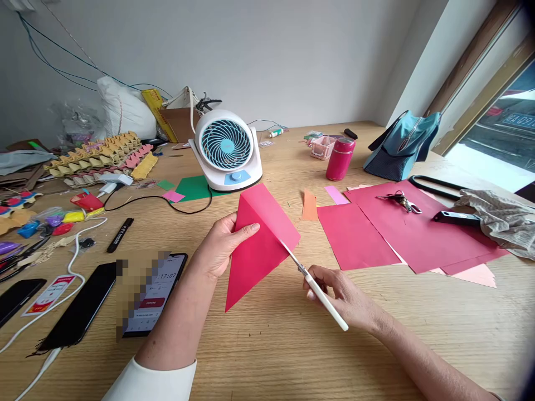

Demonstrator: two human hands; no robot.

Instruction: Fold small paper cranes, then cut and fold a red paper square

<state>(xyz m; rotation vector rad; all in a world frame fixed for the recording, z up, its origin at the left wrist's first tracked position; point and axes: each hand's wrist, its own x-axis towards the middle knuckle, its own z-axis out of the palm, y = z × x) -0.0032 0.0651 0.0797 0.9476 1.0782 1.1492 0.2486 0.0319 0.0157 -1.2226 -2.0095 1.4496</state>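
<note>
My left hand (223, 242) pinches a sheet of red paper (259, 262) by its left side, thumb lying over the front. The sheet is held up off the table, with a slit or fold line running from its upper left down toward the right edge. In my right hand (334, 292) is a pair of scissors (324, 303) with white handles. Their blades meet the paper at its right edge, partly hidden by it. The fingers of my right hand wrap around the handles.
A white fan (227, 147) stands behind the hands. Red sheets (357, 236) lie at right with keys (400, 201) on top. Left are phones (156, 295), a black marker (120, 235) and egg trays (96, 156). A pink bottle (340, 160) and blue bag (401, 146) stand behind.
</note>
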